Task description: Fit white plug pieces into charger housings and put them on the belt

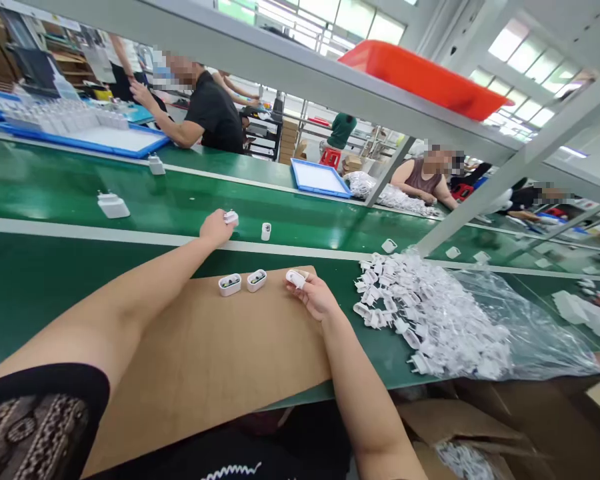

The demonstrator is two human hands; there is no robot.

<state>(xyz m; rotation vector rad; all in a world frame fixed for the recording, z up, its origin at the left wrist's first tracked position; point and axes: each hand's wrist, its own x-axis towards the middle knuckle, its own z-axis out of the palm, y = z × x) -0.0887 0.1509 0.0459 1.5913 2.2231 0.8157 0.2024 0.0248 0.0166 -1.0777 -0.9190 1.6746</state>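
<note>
My left hand (217, 228) reaches out over the green conveyor belt, its fingers closed around a white plug adapter (231, 218) with pins on top. Closer in, above the far right corner of the brown cardboard sheet (220, 347), my right hand (316, 295) grips a white plug cap (295, 279). Two open white charger housings, one on the left (230, 285) and one on the right (257, 280), stand on the cardboard between my hands, with parts showing inside. Another white housing (266, 231) rests on the belt, right of my left hand.
A heap of white plug caps (430, 320) spills from a clear plastic bag (525, 327) on the right. An adapter (113, 205) lies on the belt at left. Overhead runs a shelf with a red tray (425, 77). Several people sit across the belt, near blue trays (321, 179).
</note>
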